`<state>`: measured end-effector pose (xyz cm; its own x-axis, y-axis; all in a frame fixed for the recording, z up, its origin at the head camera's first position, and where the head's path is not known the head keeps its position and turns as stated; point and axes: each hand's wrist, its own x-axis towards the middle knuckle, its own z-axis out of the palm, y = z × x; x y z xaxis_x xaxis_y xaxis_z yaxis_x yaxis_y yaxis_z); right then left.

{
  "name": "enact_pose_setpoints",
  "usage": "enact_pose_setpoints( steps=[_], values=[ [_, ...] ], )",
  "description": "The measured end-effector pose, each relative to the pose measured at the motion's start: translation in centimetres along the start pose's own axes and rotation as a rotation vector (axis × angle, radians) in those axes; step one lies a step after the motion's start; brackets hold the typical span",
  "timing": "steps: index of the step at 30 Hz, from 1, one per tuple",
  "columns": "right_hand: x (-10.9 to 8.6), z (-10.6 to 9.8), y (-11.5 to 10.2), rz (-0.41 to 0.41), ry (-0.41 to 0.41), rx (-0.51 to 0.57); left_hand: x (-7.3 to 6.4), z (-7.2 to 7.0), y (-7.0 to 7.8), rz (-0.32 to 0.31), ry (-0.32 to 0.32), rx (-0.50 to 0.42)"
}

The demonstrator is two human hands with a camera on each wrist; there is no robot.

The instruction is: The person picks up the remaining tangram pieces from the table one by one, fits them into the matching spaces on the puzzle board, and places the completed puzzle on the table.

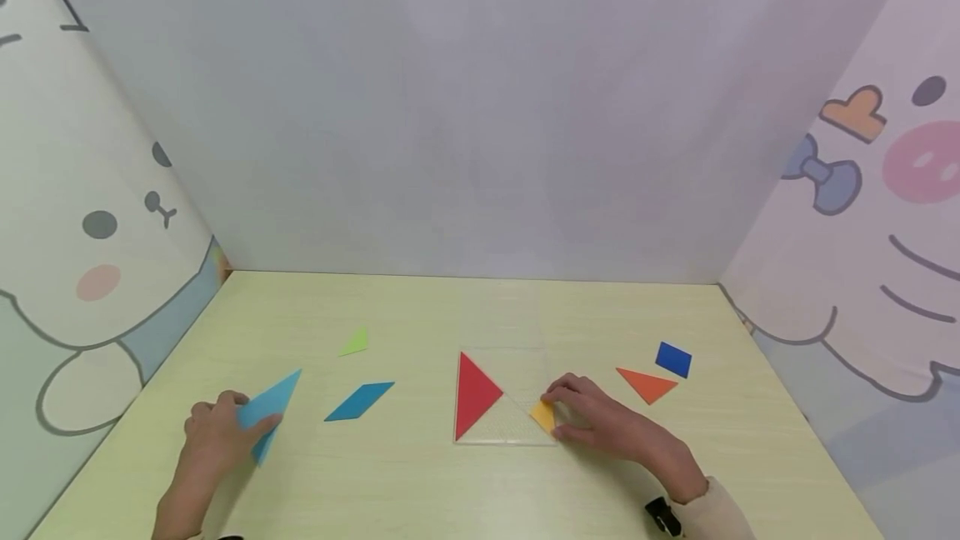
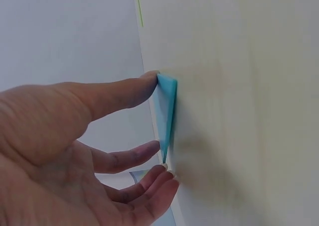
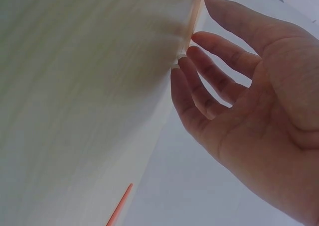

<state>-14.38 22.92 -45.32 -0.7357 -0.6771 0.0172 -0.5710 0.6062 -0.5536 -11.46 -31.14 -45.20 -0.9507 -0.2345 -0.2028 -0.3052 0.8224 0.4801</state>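
At the left of the table, my left hand (image 1: 217, 440) grips a large light blue triangle tile (image 1: 273, 397) between thumb and fingers. Its thick edge shows in the left wrist view, where the tile (image 2: 167, 111) stands tilted close to the tabletop. My right hand (image 1: 607, 423) has thumb and index fingertip at two corners of a small yellow triangle tile (image 1: 543, 415), pinching it at the right side of a clear square tray (image 1: 506, 443). A large red triangle tile (image 1: 476, 397) lies along the tray's left side. The right wrist view hides most of the yellow tile.
Between the left hand and the tray lie a blue parallelogram tile (image 1: 360, 402) and a small green triangle tile (image 1: 357, 343). Right of the tray are an orange triangle tile (image 1: 648, 385) and a dark blue square tile (image 1: 673, 359). A pale wall (image 1: 480, 148) rises behind the table.
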Motion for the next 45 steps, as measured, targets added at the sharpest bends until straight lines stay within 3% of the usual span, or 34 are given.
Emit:
enact_pose_setpoints(
  steps=[7, 19, 28, 37, 45],
  values=[
    [-0.1, 0.1, 0.0, -0.018, 0.008, 0.004, 0.2, 0.1, 0.2, -0.037, -0.006, -0.013],
    [-0.1, 0.0, -0.2, -0.017, 0.007, 0.009, 0.2, -0.1, 0.1, 0.006, 0.017, -0.074],
    [-0.1, 0.0, -0.1, -0.016, 0.004, 0.003, 0.5, -0.2, 0.3, 0.034, 0.058, -0.098],
    [0.0, -0.2, -0.1, -0.011, -0.001, -0.003, 0.3, -0.1, 1.0, 0.043, 0.16, -0.146],
    [0.0, -0.1, 0.0, -0.017, 0.008, -0.001, 0.3, 0.2, 1.4, 0.051, 0.185, -0.151]
  ],
)
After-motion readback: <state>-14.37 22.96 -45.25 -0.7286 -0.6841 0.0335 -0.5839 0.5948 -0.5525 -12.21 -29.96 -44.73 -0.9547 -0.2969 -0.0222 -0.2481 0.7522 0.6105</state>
